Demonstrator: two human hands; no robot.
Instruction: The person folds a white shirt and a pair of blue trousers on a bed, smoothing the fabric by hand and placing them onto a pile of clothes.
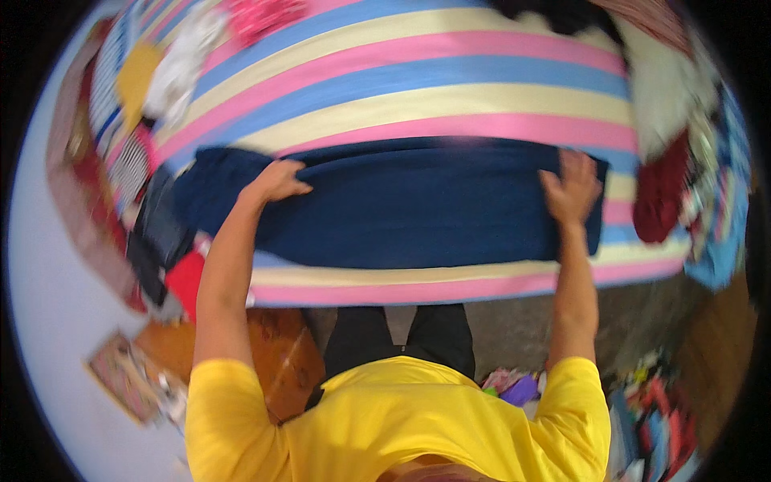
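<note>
A dark navy garment (418,201) lies long and flat across the striped sheet in front of me. Its kind cannot be told for sure; its left end is narrower and bunched, its right end straight. My left hand (277,181) rests on the cloth near that bunched end, thumb and fingers apart. Flat on the right end lies my right hand (572,191), with its fingers pointing away from me and the thumb spread. Neither hand grips the cloth.
The striped sheet (450,104) covers a bed. Heaped clothes line its left side, including a red cloth (186,281) and a yellow cloth (138,80). On the right are a maroon garment (662,193) and pale cloths (662,88). More clothes (662,418) lie at lower right.
</note>
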